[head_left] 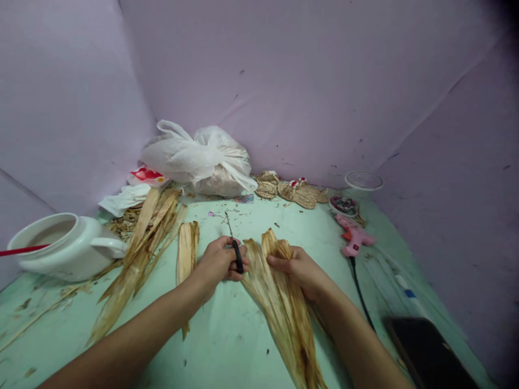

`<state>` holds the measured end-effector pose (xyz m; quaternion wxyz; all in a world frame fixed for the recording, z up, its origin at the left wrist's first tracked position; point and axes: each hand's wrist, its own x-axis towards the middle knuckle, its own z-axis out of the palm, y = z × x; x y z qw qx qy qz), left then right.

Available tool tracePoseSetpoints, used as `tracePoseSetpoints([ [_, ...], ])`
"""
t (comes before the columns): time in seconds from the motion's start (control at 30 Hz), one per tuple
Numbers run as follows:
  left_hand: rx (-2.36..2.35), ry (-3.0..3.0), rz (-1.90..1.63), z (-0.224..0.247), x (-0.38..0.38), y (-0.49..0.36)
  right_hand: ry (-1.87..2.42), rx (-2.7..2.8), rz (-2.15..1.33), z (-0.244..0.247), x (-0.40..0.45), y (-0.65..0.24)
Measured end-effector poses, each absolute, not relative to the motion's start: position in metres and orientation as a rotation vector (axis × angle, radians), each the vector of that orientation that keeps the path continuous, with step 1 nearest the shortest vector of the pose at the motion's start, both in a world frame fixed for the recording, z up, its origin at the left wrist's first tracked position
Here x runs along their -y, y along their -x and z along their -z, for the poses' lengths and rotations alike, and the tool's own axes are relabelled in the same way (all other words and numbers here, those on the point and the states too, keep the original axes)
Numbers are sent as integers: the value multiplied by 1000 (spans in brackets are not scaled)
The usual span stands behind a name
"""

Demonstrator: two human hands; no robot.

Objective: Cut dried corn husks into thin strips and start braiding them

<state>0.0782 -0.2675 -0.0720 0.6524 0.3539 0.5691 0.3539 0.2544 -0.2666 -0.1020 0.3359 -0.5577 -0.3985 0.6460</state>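
Observation:
My left hand (222, 260) is closed round a small pair of scissors (237, 254) with black handles, the thin metal blades pointing away from me. Its fingertips are close to the left edge of a bundle of wide, dried, straw-coloured plant strips (275, 302); whether they touch it I cannot tell. My right hand (302, 270) grips the upper end of that bundle, thumb on top. The strips hang down toward the near edge of view, browner along the right side. Another flat dried strip (187, 248) lies beside my left wrist, partly hidden under the forearm.
More dried strips (140, 254) lie left, near a white jug (67, 248) holding a red stick. A tied white plastic bag (203, 156) and woven pieces (298, 193) are by the wall. On the right are a pink glue gun (354, 235) with black cord and a dark phone (430, 351).

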Motion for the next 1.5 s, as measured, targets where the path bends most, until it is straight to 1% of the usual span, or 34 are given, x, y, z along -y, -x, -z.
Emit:
tracePoseSetpoints([
  [0.33, -1304, -882, -803, 75, 264, -75, 1477, 970, -1667, 104, 265, -256],
  [0.47, -1334, -1054, -894, 53, 264, -66, 1478, 916, -1680, 102, 265, -255],
  [0.57, -1351, -1187, -879, 34, 260, -50, 1471, 885, -1699, 100, 264, -255],
  [0.67, -1410, -1242, -856, 26, 252, -36, 1445, 867, -1709, 98, 264, -255],
  [0.87, -1375, -1118, -660, 44, 245, -39, 1332, 985, -1761, 93, 266, -256],
  [1.0, -1319, -1155, -542, 54, 247, -45, 1290, 982, -1763, 94, 267, -257],
  [1.13, -1209, -1233, -385, 51, 248, -40, 1183, 917, -1801, 96, 265, -258],
  [1.27, -1137, -1275, -258, 45, 247, -30, 1134, 750, -1753, 95, 262, -262],
  [1.4, -1065, -1280, -113, 39, 246, -21, 1042, 814, -1684, 92, 261, -266],
  [1.5, -1048, -1281, -71, 33, 247, -14, 1011, 846, -1584, 88, 261, -268],
])
